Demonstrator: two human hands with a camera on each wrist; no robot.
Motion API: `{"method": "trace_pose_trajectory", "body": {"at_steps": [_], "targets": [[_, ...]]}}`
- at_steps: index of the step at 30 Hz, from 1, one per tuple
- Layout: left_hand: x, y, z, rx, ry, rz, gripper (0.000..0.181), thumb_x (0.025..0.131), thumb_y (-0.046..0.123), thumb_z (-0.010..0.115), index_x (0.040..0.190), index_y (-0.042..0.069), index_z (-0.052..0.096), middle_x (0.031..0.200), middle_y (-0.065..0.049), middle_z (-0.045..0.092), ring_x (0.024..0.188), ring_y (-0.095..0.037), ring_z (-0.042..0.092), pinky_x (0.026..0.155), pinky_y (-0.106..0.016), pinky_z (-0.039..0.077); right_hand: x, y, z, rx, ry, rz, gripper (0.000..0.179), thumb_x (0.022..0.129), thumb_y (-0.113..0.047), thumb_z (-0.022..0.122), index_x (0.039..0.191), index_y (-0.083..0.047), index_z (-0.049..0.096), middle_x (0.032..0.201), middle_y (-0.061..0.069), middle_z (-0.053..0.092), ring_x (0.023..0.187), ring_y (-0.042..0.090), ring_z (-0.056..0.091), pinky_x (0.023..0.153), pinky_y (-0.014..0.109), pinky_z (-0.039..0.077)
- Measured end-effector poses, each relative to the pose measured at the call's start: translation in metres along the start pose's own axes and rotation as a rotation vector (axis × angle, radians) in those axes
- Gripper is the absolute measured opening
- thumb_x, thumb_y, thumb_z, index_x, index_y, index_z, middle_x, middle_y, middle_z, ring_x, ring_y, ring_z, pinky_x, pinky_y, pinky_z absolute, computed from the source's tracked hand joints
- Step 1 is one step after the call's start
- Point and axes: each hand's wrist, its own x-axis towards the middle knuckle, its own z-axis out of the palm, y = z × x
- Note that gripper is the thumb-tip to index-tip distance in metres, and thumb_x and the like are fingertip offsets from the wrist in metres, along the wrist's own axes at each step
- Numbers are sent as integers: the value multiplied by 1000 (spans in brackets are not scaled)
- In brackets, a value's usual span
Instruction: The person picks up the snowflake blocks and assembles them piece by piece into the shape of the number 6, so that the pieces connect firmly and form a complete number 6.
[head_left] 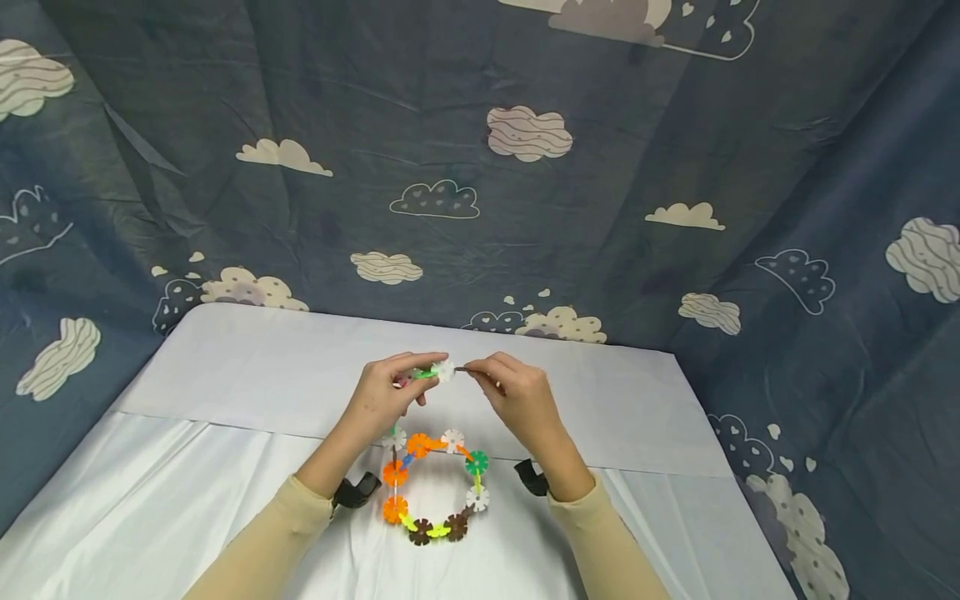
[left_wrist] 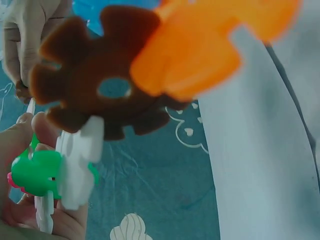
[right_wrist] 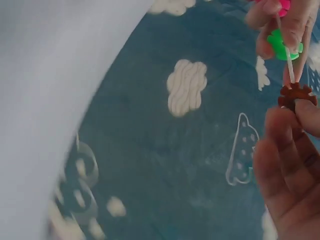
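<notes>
In the head view my left hand (head_left: 386, 387) pinches a white notched plastic disc (head_left: 444, 370) joined to a green disc (left_wrist: 37, 172). A bit of pink shows beside the green one. My right hand (head_left: 521, 396) holds a brown notched disc (right_wrist: 297, 95) between thumb and forefinger, its edge right at the white disc's rim. Below both hands is a loop of interlinked discs in orange, white, green, yellow and brown, including an orange disc (head_left: 395, 509). Close to the left wrist camera, another brown disc (left_wrist: 75, 75) and an orange disc (left_wrist: 195, 50) of this chain appear large.
The white-covered table (head_left: 622, 533) lies under the arms, with a seam across it. Behind and beside it hangs a dark blue cloth (head_left: 337, 83) with cloud prints. Black straps (head_left: 356, 492) sit at both wrists, near the chain's sides.
</notes>
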Motion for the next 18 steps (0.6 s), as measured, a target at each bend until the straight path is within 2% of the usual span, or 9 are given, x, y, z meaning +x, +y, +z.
{"method": "trace_pose_trajectory", "body": {"at_steps": [4, 6, 9, 12, 15, 18], "targets": [[0, 2, -1, -39, -9, -44, 37, 100, 18, 75, 137, 22, 73, 83, -6, 73, 50, -15, 52, 48, -24, 45, -2, 5, 4, 374, -22, 239, 10, 98, -5, 75, 105, -7, 81, 88, 11, 78, 64, 16, 70, 60, 26, 61], [-1, 3, -2, -51, -12, -65, 37, 100, 19, 75, 137, 23, 73, 79, -5, 72, 50, -16, 51, 49, -24, 46, -3, 7, 6, 479, -30, 317, 9, 99, -7, 73, 106, -6, 80, 89, 16, 77, 64, 18, 71, 60, 29, 62], [-1, 3, -3, -66, -16, -91, 37, 101, 22, 75, 137, 27, 73, 74, -5, 71, 50, -16, 49, 51, -24, 46, -4, 8, 8, 532, -37, 372, 10, 101, -9, 72, 107, -4, 79, 90, 19, 77, 64, 17, 71, 61, 30, 63], [-1, 3, -3, -75, -20, -119, 38, 101, 24, 75, 138, 30, 72, 73, -10, 71, 52, -15, 49, 52, -24, 47, -4, 8, 10, 551, -38, 400, 11, 102, -10, 71, 108, -4, 79, 91, 19, 77, 64, 14, 70, 61, 29, 63], [-1, 3, -4, -73, -24, -133, 38, 101, 26, 75, 138, 31, 72, 73, -14, 71, 52, -16, 49, 53, -24, 47, -4, 9, 11, 563, -35, 412, 12, 102, -11, 71, 109, -5, 79, 92, 19, 77, 64, 12, 69, 61, 29, 63], [-1, 2, -4, -66, -31, -137, 38, 101, 27, 75, 139, 31, 72, 72, -12, 71, 52, -15, 49, 53, -25, 47, -4, 8, 12, 555, -28, 407, 12, 102, -11, 71, 109, -6, 79, 93, 18, 77, 64, 13, 69, 61, 29, 62]]}}
